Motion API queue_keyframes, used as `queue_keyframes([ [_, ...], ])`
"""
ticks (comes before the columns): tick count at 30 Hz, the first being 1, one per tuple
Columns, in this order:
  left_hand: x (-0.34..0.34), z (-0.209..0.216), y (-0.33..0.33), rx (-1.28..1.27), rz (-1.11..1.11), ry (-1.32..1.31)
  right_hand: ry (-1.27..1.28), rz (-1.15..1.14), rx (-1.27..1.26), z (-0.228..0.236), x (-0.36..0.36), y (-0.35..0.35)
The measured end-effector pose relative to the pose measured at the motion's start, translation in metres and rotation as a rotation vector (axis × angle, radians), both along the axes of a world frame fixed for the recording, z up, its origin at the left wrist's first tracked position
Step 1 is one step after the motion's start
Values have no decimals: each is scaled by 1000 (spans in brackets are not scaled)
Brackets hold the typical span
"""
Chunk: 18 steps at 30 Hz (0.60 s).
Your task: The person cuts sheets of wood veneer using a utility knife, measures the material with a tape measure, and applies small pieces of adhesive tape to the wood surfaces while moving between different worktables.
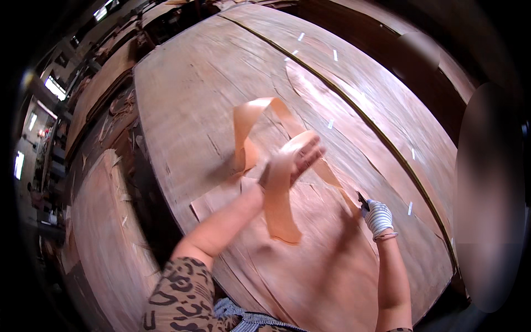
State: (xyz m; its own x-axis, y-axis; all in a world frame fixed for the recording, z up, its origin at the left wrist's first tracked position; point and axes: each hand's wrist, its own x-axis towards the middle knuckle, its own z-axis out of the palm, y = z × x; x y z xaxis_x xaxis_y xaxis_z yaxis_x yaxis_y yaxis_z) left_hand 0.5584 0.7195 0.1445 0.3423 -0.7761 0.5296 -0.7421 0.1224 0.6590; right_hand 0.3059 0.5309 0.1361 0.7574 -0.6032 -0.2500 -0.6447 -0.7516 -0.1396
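Note:
A long, thin orange-brown strip of wood veneer point(282, 213) loops and curls in the air above a broad stack of veneer sheets point(188, 110). My left hand point(307, 156) is bare and smeared by motion, its fingers stretched out. The strip lies across this hand, with one end hanging toward me. In a striped white glove, my right hand point(379, 217) is closed round a small black cutting tool point(363, 200), its tip pointing away from me. Beside that tool the strip's far end narrows down to the sheet. A pinkish veneer piece point(310, 265) lies under both hands.
A long, narrow dark line point(354, 105), either a bar or a gap, crosses the sheets on the right. Short white tape pieces point(331, 124) dot the surface. Another veneer stack point(105, 221) stands at left, beyond a dark gap. A blurred patch covers the far right.

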Motion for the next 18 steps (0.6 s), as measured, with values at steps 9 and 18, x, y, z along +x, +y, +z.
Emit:
queue_keyframes([
  [9, 41, 136, 155, 390, 725, -629, 66, -43, 190, 8, 5, -30],
  [18, -16, 11, 457, -34, 1185, 962, 86, -146, 87, 5, 4, -14],
])
